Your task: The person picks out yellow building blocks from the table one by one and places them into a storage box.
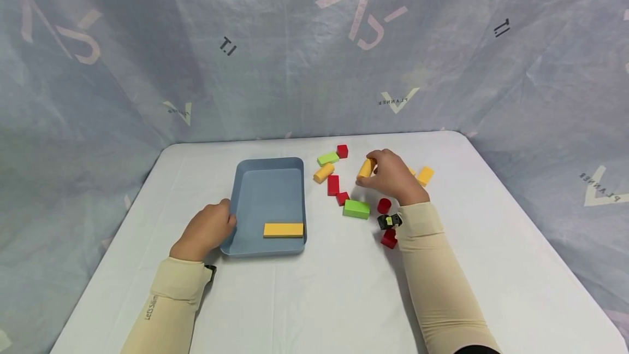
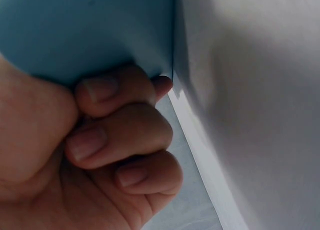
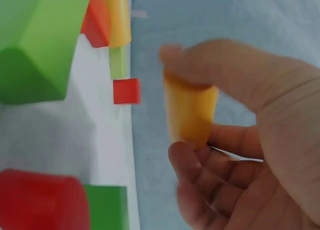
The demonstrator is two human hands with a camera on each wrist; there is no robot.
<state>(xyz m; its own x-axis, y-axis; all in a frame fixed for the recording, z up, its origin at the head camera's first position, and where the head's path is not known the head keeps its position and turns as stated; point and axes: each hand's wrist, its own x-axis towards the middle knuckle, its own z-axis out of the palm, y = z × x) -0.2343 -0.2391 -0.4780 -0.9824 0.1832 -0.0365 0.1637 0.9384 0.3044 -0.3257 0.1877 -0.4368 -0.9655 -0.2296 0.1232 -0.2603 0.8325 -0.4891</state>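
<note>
My left hand [image 1: 207, 228] grips the left wall of a shallow blue-grey tray [image 1: 267, 164], its fingers curled in the left wrist view against the tray's side [image 2: 110, 29]. Inside the tray, near its front right corner, lies a flat yellow block [image 1: 283, 230]. My right hand [image 1: 391, 176] pinches a yellow cylinder block [image 3: 192, 109] between thumb and fingertips, above the table right of the tray. Nearest to it are a red cylinder [image 1: 384, 205], a green block [image 1: 356, 209] and a small red block [image 1: 343, 198].
Another yellow cylinder [image 1: 324, 172], a light green block [image 1: 327, 158], a red cube [image 1: 342, 151] and a red rectangular block [image 1: 333, 185] lie between tray and right hand. A yellow block [image 1: 425, 176] is beyond the right wrist; a red block [image 1: 389, 238] lies beside the right sleeve.
</note>
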